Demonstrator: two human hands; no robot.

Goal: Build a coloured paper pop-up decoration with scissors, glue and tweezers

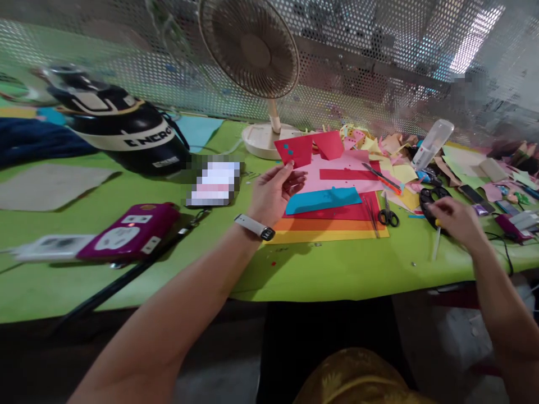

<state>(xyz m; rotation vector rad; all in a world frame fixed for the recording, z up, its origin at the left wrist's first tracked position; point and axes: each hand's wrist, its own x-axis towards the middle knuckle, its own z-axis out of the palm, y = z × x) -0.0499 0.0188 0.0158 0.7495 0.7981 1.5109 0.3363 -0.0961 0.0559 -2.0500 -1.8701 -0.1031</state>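
Observation:
My left hand (275, 188) pinches a folded piece of red paper (301, 150) by its lower edge. Small blue squares sit on the paper's left panel. Below it lie a blue paper strip (322, 200) and stacked red, orange and yellow sheets (328, 235). Tweezers (371, 216) and black scissors (388, 216) rest at the stack's right side. My right hand (457, 221) is closed around a thin white stick with a yellow part (437, 241), its kind unclear. Just behind these fingers is a black round object with holes (430, 206), partly covered by the hand.
A fan (261, 143) stands at the back before a perforated metal screen. On the left are a large black bottle (130, 137), a purple power strip (135, 230) and a phone-like item, blurred out. Paper scraps (393, 148), a cutter (383, 178) and a clear bottle (433, 143) lie back right.

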